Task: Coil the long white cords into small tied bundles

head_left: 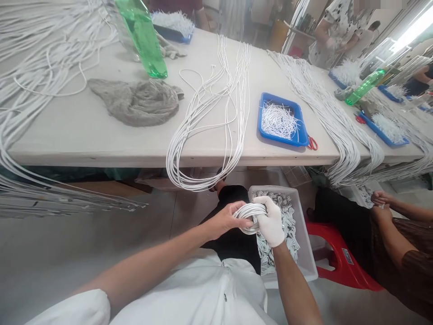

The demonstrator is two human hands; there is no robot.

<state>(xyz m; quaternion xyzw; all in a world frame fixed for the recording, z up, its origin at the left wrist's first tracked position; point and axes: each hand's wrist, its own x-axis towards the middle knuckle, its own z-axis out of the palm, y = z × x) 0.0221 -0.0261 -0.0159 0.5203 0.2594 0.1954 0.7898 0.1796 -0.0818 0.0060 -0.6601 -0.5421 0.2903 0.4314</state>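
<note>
Between my two hands is a coil of white cable (249, 211), wound into a small round bundle above my lap. My bare left hand (227, 221) grips its left side, thumb in front. My right hand (271, 222), in a white glove, is wrapped round the right side; part of its fingers is hidden behind the coil. Just beyond, a bunch of long white cables (203, 131) lies on the table, its looped end hanging over the front edge. Under my right forearm stands a white bin (306, 253) holding many coiled cable bundles (289, 216).
On the table (135, 146) are a grey cloth (142, 101), a green bottle (147, 45), a blue tray (262, 119) of short white pieces and red-handled scissors (312, 143). More cables lie left and right. A co-worker's hands (381, 203) are at right, near a red stool (348, 264).
</note>
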